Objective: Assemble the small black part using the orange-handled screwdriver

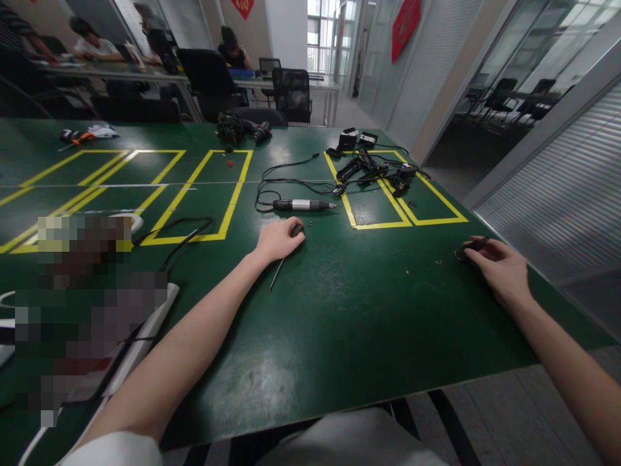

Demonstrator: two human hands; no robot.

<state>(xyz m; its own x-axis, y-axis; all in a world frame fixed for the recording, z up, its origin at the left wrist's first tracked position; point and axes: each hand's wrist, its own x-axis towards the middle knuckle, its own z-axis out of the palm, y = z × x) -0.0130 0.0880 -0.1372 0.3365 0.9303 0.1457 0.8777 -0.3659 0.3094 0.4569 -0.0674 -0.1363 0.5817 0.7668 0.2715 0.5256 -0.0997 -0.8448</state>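
Observation:
My left hand (279, 241) is closed around a screwdriver. Its thin metal shaft (276, 275) points down toward me, and the dark handle is mostly covered by my fingers. Just beyond that hand lies an electric screwdriver (303, 205), black and silver, with a black cable (279, 171) looped behind it. At the right side of the table my right hand (504, 268) pinches a small black part (474, 247) near the tabletop; my fingers hide some of it, and its kind is unclear. Tiny pieces (438, 262) lie to the left of that hand.
Black parts and cables (363, 167) are heaped in yellow-taped boxes on the green table (339, 323). A power drill (262, 132) stands beside coiled cable (230, 128) at the far edge. Partly blurred items with a white edge (145, 330) lie left. People sit at another table behind.

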